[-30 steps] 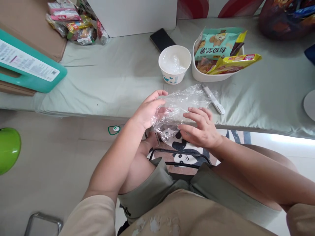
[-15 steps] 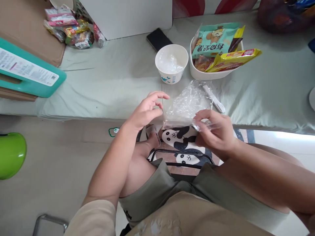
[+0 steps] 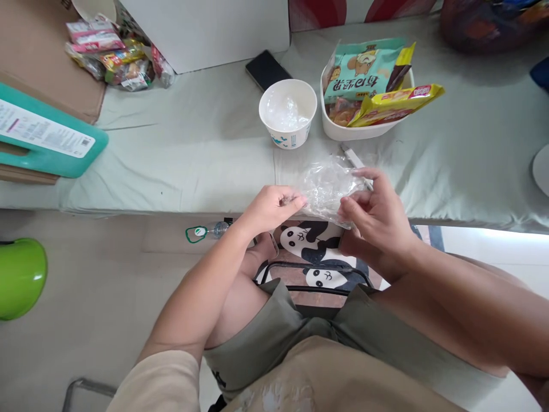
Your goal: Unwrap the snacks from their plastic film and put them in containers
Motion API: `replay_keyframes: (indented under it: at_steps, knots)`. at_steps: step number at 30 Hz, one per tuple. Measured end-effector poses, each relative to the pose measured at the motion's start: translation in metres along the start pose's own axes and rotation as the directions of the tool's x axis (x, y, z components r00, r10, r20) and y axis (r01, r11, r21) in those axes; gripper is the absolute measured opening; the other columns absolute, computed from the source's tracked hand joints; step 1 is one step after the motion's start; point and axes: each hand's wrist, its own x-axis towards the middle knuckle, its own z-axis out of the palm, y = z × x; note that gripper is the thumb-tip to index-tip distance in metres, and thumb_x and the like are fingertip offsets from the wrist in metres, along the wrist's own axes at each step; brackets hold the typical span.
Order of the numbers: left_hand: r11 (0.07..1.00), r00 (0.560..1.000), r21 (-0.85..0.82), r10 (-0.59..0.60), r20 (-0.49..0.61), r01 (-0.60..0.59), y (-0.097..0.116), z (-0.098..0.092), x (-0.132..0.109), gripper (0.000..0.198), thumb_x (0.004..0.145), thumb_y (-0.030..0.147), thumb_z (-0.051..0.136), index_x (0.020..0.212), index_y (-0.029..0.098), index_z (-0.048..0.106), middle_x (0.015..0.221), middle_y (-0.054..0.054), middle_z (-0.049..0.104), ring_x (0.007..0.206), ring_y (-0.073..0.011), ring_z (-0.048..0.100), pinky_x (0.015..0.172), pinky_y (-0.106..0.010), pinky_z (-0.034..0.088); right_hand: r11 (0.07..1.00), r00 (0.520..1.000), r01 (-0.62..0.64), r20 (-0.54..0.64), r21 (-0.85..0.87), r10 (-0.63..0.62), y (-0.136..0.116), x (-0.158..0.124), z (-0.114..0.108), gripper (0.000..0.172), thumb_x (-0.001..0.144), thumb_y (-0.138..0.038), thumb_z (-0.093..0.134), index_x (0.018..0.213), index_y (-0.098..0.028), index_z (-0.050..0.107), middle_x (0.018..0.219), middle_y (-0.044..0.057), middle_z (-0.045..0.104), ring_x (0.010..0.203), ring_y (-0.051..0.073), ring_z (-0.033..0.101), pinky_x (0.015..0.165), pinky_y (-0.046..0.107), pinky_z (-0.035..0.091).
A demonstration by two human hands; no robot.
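A crumpled clear plastic bag (image 3: 322, 186) is stretched between my hands at the front edge of the cloth-covered surface. My left hand (image 3: 274, 207) pinches its left side between thumb and fingers. On the opposite side, my right hand (image 3: 372, 210) grips the bag with bent fingers. Partly behind the bag and my right fingers lies a slim white tool (image 3: 355, 160); its kind is hard to make out. Beyond the bag stands a white paper cup (image 3: 290, 137) with crumpled clear plastic inside.
A white bin (image 3: 362, 133) of snack packets stands right of the cup, and a black phone (image 3: 266, 70) lies behind it. Wrapped snacks (image 3: 124, 60), a cardboard box and a teal panel (image 3: 51, 134) are at the left. A panda-print stool is below.
My left hand has moved right and closed on the bag's left side. My right hand has shifted its hold, and the bag is more bunched together. The view has shifted slightly.
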Motion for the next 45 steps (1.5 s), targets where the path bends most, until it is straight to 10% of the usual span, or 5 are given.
replay_keyframes:
  at_steps: [16, 20, 25, 36, 45]
  knots:
    - [0.918, 0.950, 0.251, -0.310, -0.025, 0.306, 0.007, 0.003, 0.008, 0.051, 0.096, 0.039, 0.056, 0.049, 0.021, 0.063, 0.042, 0.002, 0.048, 0.042, -0.0110, 0.039, 0.053, -0.032, 0.029, 0.729, 0.947, -0.280, -0.055, -0.625, 0.316, -0.002, 0.018, -0.015, 0.084, 0.089, -0.038, 0.061, 0.164, -0.016, 0.031, 0.063, 0.002, 0.070, 0.061, 0.028, 0.064, 0.057, 0.037, 0.043]
    - [0.876, 0.957, 0.390, -0.281, -0.069, 0.285, 0.008, 0.007, 0.009, 0.055, 0.095, 0.042, 0.055, 0.044, 0.023, 0.049, 0.041, 0.003, 0.037, 0.044, -0.0120, 0.033, 0.055, -0.034, 0.023, 0.646, 0.992, -0.025, -0.097, -0.763, -0.075, -0.007, 0.008, -0.019, 0.057, 0.093, -0.039, 0.060, 0.145, -0.019, 0.054, 0.076, 0.008, 0.072, 0.062, 0.026, 0.062, 0.056, 0.038, 0.041]
    - [0.863, 0.968, 0.440, -0.243, -0.071, 0.249, 0.007, 0.010, 0.011, 0.056, 0.093, 0.044, 0.054, 0.044, 0.024, 0.035, 0.046, 0.003, 0.030, 0.049, -0.0139, 0.029, 0.059, -0.035, 0.022, 0.498, 0.760, 0.610, 0.280, -0.616, -0.586, -0.008, -0.006, 0.001, 0.040, 0.097, -0.026, 0.057, 0.135, -0.017, 0.057, 0.123, 0.015, 0.075, 0.111, 0.030, 0.070, 0.091, 0.043, 0.056]
    - [0.844, 0.948, 0.490, -0.066, -0.311, 0.220, -0.013, -0.015, 0.009, 0.071, 0.089, 0.050, 0.065, 0.040, 0.025, 0.020, 0.040, 0.006, 0.014, 0.042, -0.0109, 0.013, 0.050, -0.033, 0.019, 0.520, 0.922, 0.387, 0.319, -0.762, -0.219, 0.021, 0.004, 0.013, 0.057, 0.094, -0.021, 0.058, 0.148, -0.005, 0.053, 0.158, 0.027, 0.052, 0.145, 0.040, 0.054, 0.110, 0.054, 0.051]
    - [0.682, 0.849, 0.581, 0.527, 0.029, -0.444, 0.010, 0.012, -0.009, 0.040, 0.079, 0.043, 0.077, 0.108, 0.017, 0.072, 0.120, -0.013, 0.075, 0.114, -0.0299, 0.067, 0.099, -0.046, 0.054, 0.553, 0.850, 0.505, 0.273, -0.662, -0.450, 0.018, 0.006, 0.009, 0.025, 0.092, -0.015, 0.055, 0.109, -0.018, 0.074, 0.135, 0.015, 0.073, 0.125, 0.035, 0.069, 0.099, 0.051, 0.058]
